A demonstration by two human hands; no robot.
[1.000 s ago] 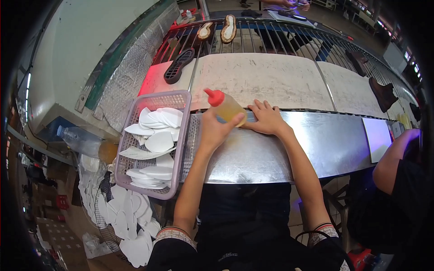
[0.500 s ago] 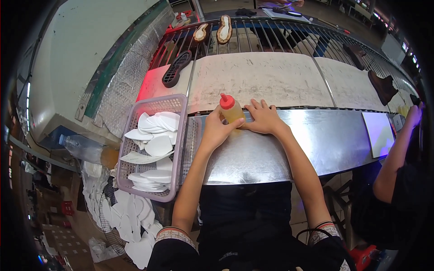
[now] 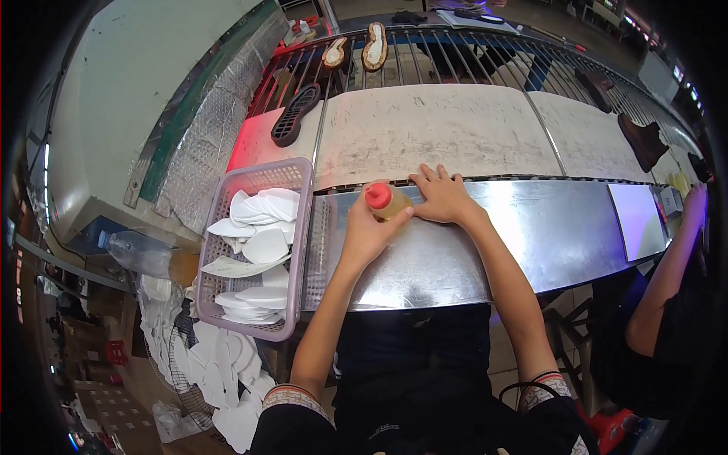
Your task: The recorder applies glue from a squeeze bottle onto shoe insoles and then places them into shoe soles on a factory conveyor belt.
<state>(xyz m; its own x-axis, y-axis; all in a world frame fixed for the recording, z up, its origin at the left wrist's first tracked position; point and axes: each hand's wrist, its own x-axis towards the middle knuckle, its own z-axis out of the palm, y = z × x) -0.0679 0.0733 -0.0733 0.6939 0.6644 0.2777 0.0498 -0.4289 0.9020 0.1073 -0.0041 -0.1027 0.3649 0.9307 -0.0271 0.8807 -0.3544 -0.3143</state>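
Note:
My left hand (image 3: 371, 226) is wrapped round a squeeze bottle (image 3: 392, 205) of yellowish, see-through plastic with a red cap. The bottle tilts so that its cap faces up toward me, above the metal table top (image 3: 425, 265). Just right of it, my right hand (image 3: 442, 197) lies flat with fingers spread, by the far edge of the metal. Nothing shows in the right hand. To the left of my left arm stands a lilac plastic basket (image 3: 303, 250) holding stacks of white curved pieces (image 3: 265, 246).
Beyond the table runs a pale conveyor belt (image 3: 432, 129) with a dark shoe sole (image 3: 296, 114) on it. Two soles with pale insides (image 3: 374, 47) rest on metal rollers. Brown boots (image 3: 643, 142) stand far right. A co-worker's arm (image 3: 667, 280) reaches in at right.
The squeeze bottle has tipped from nearly upright, its cap coming down and toward me in my left hand. My right hand stays about where it was.

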